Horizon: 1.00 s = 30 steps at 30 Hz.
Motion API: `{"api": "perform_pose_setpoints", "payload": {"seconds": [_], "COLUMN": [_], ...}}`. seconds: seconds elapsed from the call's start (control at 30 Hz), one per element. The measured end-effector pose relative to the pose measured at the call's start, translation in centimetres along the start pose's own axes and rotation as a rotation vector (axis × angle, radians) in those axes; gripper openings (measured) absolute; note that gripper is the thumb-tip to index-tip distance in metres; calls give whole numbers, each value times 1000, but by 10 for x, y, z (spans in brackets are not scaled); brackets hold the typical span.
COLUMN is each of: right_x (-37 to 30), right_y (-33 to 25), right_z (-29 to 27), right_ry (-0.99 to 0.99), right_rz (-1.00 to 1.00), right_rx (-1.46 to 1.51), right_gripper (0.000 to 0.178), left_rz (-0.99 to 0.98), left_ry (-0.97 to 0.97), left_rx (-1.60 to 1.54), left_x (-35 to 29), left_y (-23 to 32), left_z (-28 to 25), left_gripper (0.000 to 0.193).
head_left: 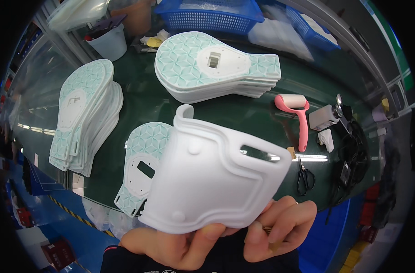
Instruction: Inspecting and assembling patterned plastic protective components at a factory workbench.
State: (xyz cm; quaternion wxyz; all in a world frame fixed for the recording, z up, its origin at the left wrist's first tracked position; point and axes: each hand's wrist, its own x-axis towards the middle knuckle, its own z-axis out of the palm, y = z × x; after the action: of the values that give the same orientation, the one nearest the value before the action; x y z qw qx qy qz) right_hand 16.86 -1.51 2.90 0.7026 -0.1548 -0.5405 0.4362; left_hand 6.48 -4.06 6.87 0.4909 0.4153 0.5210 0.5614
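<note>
A curved white plastic panel (212, 168) with a slot near one corner is held up close, tilted. My left hand (184, 248) grips it by the lower edge, thumb on the near face. At its lower right edge is my right hand (282, 227), fingers curled and pinched together; a small brownish bit shows between them, too small to name. Behind the panel, partly hidden by it, a paddle-shaped white piece with a mint-green petal pattern (146, 141) lies on the dark green table (139, 107).
Stacks of similar patterned pieces stand at left (87, 109) and at the back (184, 59). A pink lint roller (302, 120), black scissors (305, 178), a pump bottle (323, 117) and dark cables (355, 154) lie at right. Blue baskets (207, 19) and a pale bucket (109, 44) stand farther back.
</note>
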Motion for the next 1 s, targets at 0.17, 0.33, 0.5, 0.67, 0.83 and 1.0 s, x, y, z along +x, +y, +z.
{"api": "perform_pose_setpoints", "payload": {"seconds": [0.17,0.33,0.5,0.67,0.83,1.0], "right_x": [2,0,1,2,-2,-2], "right_y": [-10,-14,-15,-11,-13,-8], "right_z": [2,5,3,-4,-8,1], "right_ry": [49,23,72,-17,-97,24], "right_rz": [86,159,69,73,179,46], "right_rx": [47,122,-26,-58,-16,-142], "right_gripper": [29,28,32,34,36,38], "left_rz": [34,68,106,145,183,223], "left_ry": [-59,-112,-171,-210,-246,-295], "left_rx": [13,32,50,75,100,120], "left_x": [4,4,-9,4,3,1], "left_y": [-4,-9,-16,-17,-21,-24], "left_z": [-4,-10,-9,-12,-22,-21], "left_gripper": [44,43,42,42,41,41]}}
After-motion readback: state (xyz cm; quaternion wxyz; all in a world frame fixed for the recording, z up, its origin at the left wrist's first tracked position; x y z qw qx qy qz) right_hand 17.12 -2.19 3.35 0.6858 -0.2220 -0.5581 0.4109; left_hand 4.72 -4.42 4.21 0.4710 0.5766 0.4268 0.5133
